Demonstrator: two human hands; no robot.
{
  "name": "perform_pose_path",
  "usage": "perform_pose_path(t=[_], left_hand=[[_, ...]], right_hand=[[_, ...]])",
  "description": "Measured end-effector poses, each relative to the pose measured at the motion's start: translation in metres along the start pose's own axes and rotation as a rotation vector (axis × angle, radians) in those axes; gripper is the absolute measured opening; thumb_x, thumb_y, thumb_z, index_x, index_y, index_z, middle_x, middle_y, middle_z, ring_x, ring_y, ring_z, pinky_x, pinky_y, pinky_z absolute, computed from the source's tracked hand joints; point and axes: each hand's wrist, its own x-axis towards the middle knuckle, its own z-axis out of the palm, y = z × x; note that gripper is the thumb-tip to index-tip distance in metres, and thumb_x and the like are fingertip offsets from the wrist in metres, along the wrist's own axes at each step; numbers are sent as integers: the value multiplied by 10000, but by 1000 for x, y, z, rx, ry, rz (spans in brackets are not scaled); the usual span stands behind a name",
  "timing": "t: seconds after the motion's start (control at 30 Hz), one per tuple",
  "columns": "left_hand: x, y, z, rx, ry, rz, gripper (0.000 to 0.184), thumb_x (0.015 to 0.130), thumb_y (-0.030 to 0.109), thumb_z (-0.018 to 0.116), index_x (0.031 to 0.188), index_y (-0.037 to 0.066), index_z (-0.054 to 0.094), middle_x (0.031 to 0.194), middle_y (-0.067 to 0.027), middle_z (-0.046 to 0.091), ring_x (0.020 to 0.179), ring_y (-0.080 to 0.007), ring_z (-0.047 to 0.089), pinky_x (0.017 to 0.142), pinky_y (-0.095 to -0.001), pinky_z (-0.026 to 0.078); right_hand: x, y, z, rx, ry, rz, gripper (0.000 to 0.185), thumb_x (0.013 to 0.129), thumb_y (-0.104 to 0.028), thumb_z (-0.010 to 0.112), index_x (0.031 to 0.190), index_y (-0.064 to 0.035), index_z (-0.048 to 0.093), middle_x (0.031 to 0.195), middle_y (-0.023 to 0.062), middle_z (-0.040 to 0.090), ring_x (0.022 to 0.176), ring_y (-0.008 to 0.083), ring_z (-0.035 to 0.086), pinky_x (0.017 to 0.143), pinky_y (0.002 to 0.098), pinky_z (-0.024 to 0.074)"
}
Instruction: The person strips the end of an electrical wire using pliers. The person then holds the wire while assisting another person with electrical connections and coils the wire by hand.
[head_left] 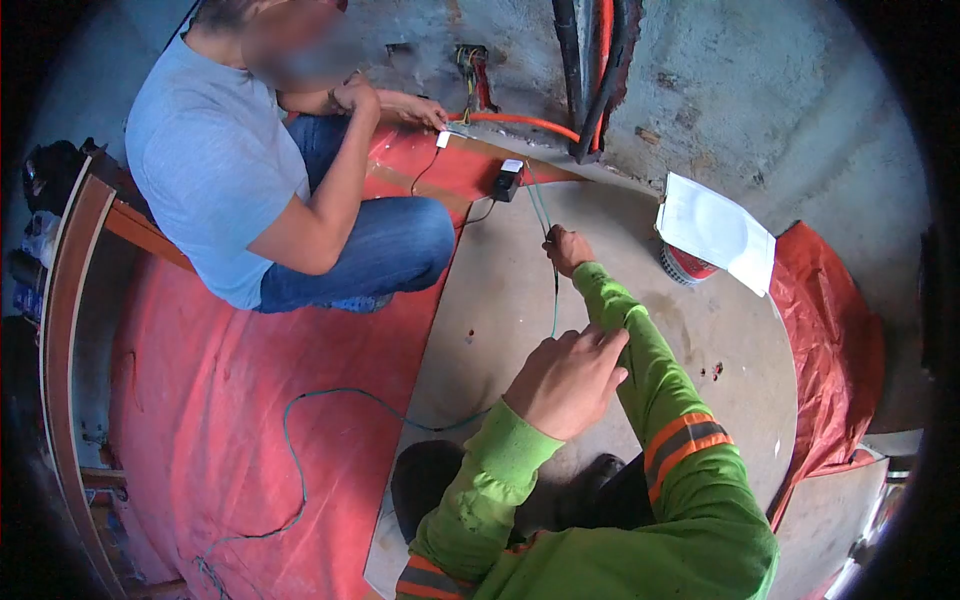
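My right hand (568,250) is closed around thin green wire (556,300), out in front of me over the grey-brown board. Strands of the wire run up from my fist toward the wall, and the rest hangs down behind my left hand. My left hand (572,380) is closer to me, beside my right sleeve, with its fingers curled. Whether those fingers grip the sleeve, the wire or nothing is hidden. Farther left, the green wire (345,391) trails in a loose curve across the red sheet to a tangled end.
A person (215,150) crouches at left, one hand (425,113) holding a white piece on a dark cord by the wall. A black adapter (507,182) sits on the board (480,290). A bucket (683,264) bears a white lid (715,225). Red sheeting (230,400) covers the floor.
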Motion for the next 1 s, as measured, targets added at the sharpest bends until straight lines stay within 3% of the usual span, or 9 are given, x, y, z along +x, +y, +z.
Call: perform_pose_path(t=[0.33, 0.43, 0.63, 0.73, 1.0], left_hand=[[1, 2, 0, 9, -15, -10, 325, 880, 208, 579, 1141, 31, 503, 949, -168, 588, 852, -364, 606, 735, -461, 489], [1, 2, 1, 8, -9, -3, 324, 880, 207, 578, 1142, 31, 505, 956, -167, 590, 856, -363, 607, 737, -458, 489], [0, 0, 3, 18, 0, -4, 332, 875, 209, 583, 1146, 30, 510, 971, -161, 595, 863, -359, 607, 739, -455, 490], [0, 1, 3, 22, 5, -10, 336, 873, 211, 587, 1147, 33, 511, 974, -159, 595, 864, -358, 607, 739, -453, 490], [-1, 1, 3, 18, 18, -11, 333, 871, 208, 588, 1148, 40, 512, 962, -155, 599, 854, -360, 609, 730, -451, 492]], right_hand=[[-1, -4, -3, -26, -6, -23, 294, 852, -280, 605, 995, -30, 547, 860, 237, 650, 839, 432, 623, 743, 517, 485], [-4, -5, -3, -55, 74, -54, 231, 827, -222, 606, 918, -16, 557, 747, 165, 666, 760, 371, 643, 699, 461, 494], [-2, -2, 0, -53, 83, -64, 232, 833, -225, 603, 931, -20, 561, 756, 166, 666, 765, 376, 643, 701, 463, 493], [-1, -5, -3, -26, 1, -30, 294, 846, -280, 608, 1001, -36, 549, 864, 239, 650, 850, 432, 622, 750, 511, 486], [0, -5, -3, -33, -4, -36, 295, 849, -295, 597, 987, -41, 537, 835, 233, 645, 831, 429, 622, 730, 512, 480]])
